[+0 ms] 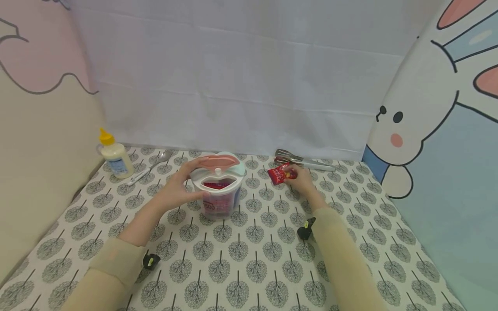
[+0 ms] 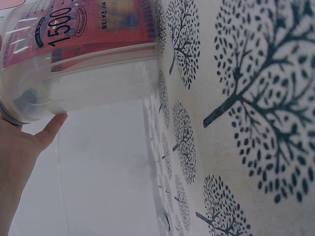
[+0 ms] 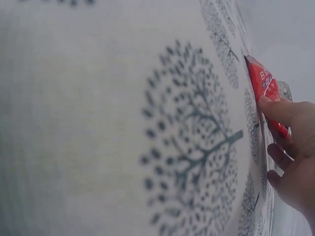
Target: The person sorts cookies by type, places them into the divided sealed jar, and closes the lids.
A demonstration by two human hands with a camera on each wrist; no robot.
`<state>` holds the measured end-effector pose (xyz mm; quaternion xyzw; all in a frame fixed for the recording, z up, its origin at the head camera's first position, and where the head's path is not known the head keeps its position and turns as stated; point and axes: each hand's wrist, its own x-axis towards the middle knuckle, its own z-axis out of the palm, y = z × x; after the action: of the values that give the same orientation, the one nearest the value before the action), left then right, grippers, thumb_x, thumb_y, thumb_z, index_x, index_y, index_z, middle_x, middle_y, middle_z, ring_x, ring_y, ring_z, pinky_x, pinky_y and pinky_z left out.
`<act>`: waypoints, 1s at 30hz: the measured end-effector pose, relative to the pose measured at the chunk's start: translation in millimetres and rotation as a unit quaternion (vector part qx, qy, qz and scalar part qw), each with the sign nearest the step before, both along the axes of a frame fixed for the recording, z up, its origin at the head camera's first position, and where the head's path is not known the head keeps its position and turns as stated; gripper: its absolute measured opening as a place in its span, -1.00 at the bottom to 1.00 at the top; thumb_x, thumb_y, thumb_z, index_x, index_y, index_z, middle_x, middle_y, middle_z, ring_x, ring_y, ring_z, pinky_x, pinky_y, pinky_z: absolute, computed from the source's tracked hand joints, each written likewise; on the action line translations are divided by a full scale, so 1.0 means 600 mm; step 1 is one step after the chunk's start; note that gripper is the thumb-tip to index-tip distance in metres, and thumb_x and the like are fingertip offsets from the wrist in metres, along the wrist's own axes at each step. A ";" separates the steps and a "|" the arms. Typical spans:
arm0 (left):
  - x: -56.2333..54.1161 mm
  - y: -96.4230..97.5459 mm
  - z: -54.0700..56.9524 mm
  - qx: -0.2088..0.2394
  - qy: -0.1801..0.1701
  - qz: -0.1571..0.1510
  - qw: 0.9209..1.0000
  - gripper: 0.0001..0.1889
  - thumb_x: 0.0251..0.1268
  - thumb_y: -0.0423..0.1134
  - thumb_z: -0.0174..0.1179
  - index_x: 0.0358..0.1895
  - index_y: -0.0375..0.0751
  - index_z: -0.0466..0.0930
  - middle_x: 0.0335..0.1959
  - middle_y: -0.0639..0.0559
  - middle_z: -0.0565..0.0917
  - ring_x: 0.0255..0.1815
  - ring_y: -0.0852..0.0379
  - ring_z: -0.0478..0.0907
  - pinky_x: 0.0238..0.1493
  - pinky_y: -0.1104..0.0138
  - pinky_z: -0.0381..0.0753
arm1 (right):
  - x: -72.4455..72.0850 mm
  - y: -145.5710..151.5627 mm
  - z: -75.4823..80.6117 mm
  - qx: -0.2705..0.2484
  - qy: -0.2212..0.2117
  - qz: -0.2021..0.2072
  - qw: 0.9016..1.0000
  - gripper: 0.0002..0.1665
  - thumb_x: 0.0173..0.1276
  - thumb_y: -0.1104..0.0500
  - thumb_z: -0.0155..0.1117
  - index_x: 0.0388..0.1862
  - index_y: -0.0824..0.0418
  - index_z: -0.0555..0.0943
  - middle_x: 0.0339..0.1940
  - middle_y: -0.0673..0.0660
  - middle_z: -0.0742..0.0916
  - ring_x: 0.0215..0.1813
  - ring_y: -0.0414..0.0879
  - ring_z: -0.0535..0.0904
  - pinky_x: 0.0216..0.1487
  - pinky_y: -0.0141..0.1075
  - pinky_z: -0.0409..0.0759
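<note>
A clear plastic storage container (image 1: 218,206), printed with "1500" in the left wrist view, stands on the cloth with its pink-and-white flip lid (image 1: 221,162) raised. My left hand (image 1: 175,190) grips its rim, thumb at the front and fingers round the far side. Red packaging shows through its wall and its mouth. To the right, my right hand (image 1: 302,180) pinches a small red packet (image 1: 276,175) by its right side. In the right wrist view the thumb lies on the red packet (image 3: 260,81), which is tilted close over the cloth.
Metal tongs (image 1: 311,164) with a white handle lie just behind the packet. At the left stand a glue-like bottle (image 1: 118,162) with a yellow nozzle and, beside it, a spoon (image 1: 151,167). A white curtain (image 1: 233,86) hangs behind the tree-patterned tablecloth (image 1: 237,268).
</note>
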<state>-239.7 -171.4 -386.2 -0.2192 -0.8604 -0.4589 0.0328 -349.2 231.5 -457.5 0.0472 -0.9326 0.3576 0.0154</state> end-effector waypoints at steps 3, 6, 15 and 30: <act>-0.001 0.000 -0.001 -0.003 -0.007 0.006 1.000 0.01 -0.14 0.04 0.48 0.40 0.55 0.01 0.40 0.03 0.23 0.20 -0.17 0.38 0.19 -0.34 0.22 | 0.004 0.001 0.006 -0.038 0.005 0.000 0.999 -0.62 0.26 0.21 0.30 0.08 0.16 0.56 0.29 0.27 0.44 0.31 0.22 0.32 0.30 0.10 0.34; -0.001 -0.001 -0.001 -0.002 -0.013 0.008 1.000 0.01 -0.14 0.03 0.48 0.40 0.55 0.01 0.41 0.04 0.21 0.21 -0.18 0.37 0.18 -0.35 0.22 | 0.007 0.001 0.016 -0.059 0.013 -0.009 0.998 -0.66 0.30 0.14 0.27 0.05 0.18 0.60 0.28 0.24 0.45 0.33 0.20 0.30 0.33 0.12 0.28; 0.012 0.003 0.015 -0.007 -0.013 0.009 1.000 0.02 -0.09 -0.12 0.48 0.45 0.39 0.01 0.41 -0.05 0.20 0.23 -0.24 0.34 0.19 -0.34 0.23 | 0.013 -0.005 0.045 -0.052 0.013 -0.040 0.998 -0.60 0.24 0.15 0.33 0.08 0.12 0.58 0.14 0.20 0.54 0.14 0.12 0.48 0.02 -0.06 0.59; -0.003 0.000 -0.002 -0.007 -0.007 0.008 1.000 0.01 -0.13 0.01 0.48 0.40 0.55 0.02 0.41 0.02 0.20 0.22 -0.21 0.36 0.19 -0.36 0.20 | 0.040 -0.039 0.125 0.060 0.071 0.096 0.991 -0.71 0.26 0.41 0.18 -0.12 0.18 0.71 -0.01 0.25 0.67 -0.08 0.13 0.58 -0.31 -0.29 0.60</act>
<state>-241.2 -171.3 -387.1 -0.2098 -0.8653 -0.4543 0.0289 -325.0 208.4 -382.7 0.1622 -0.9399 0.2971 0.0442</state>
